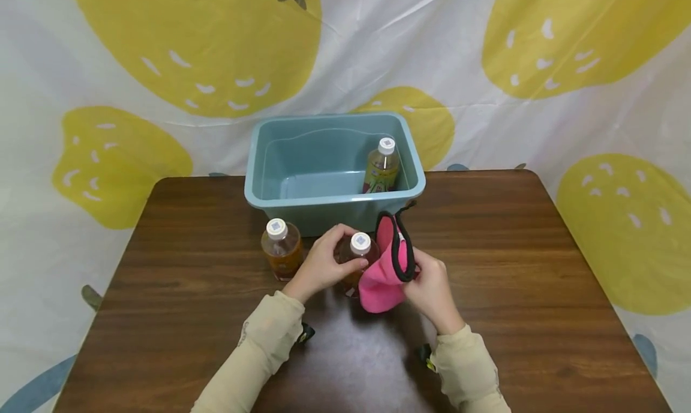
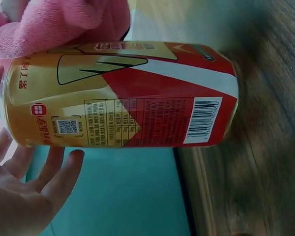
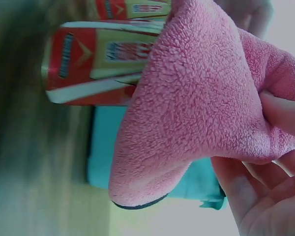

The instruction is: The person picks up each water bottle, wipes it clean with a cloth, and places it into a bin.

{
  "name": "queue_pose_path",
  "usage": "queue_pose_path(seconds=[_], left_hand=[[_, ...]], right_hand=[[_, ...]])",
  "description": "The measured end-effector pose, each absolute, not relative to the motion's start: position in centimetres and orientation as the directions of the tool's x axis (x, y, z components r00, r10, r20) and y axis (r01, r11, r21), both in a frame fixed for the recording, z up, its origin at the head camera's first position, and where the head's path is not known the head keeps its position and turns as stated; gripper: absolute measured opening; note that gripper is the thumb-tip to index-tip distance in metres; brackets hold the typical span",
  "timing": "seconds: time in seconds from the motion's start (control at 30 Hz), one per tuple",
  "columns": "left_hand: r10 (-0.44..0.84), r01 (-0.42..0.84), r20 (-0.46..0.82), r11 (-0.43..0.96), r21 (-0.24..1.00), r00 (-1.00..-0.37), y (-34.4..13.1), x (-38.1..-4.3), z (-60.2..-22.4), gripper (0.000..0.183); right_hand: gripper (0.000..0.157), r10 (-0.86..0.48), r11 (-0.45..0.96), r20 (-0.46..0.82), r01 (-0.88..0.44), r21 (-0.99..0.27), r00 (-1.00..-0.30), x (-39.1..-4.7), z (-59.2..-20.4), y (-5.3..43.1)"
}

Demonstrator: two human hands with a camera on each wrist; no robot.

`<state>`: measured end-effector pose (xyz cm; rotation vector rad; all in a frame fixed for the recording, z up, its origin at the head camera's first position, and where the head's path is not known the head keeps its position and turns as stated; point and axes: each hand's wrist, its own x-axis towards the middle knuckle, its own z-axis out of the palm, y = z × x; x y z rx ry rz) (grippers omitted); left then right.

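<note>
Near the table's middle a clear bottle [image 1: 360, 245] with a white cap stands upright. My left hand [image 1: 329, 260] holds it around its upper part, thumb on the near side. In the left wrist view its gold and red label [image 2: 123, 98] shows a barcode. My right hand [image 1: 429, 284] grips a pink fluffy cloth [image 1: 380, 287] with black edging. That cloth lies against the bottle's right side and hides part of it. In the right wrist view the thumb and fingers pinch the cloth [image 3: 196, 93], which covers the bottle's upper part.
A second white-capped bottle [image 1: 283, 251] stands left of my left hand. Behind the hands, a blue-green plastic bin [image 1: 335, 203] sits at the table's back edge. Inside its right end is a bottle with a green-yellow label [image 1: 381, 173]. A patterned cloth [image 1: 216, 143] hangs behind the table.
</note>
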<state>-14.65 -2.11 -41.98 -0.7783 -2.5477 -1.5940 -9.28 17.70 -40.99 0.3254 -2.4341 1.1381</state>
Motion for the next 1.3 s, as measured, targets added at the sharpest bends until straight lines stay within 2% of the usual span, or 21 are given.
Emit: queue_pose_path(seconds=[0.23,0.43,0.83,1.07,1.3], left_hand=[[0.378,0.452,0.315,0.359,0.817,-0.87,-2.8,-14.8,-41.8,0.036],[0.382,0.442,0.297,0.381,0.812,-0.875,-2.8,-14.4,-41.5,0.034],[0.373,0.455,0.325,0.345,0.821,-0.869,-2.1,-14.0,-41.6,0.037],[0.373,0.466,0.338,0.339,0.817,-0.864,-2.2,-13.9,-42.0,0.038],[0.368,0.456,0.327,0.353,0.817,-0.87,-2.5,-13.8,-41.9,0.039]], right_hand=[[0.017,-0.131,0.636,0.443,-0.418,-0.649,-0.887,-10.5,-39.5,16.8],[0.015,-0.194,0.682,0.45,-0.449,-0.578,-0.872,-10.7,-38.9,16.3],[0.02,-0.119,0.693,0.401,-0.365,-0.622,-0.908,-9.7,-39.6,16.8],[0.019,-0.089,0.69,0.323,-0.292,-0.663,-0.942,-9.3,-42.3,16.9],[0.017,-0.073,0.752,0.223,-0.201,-0.628,-0.972,-9.4,-47.0,16.8]])
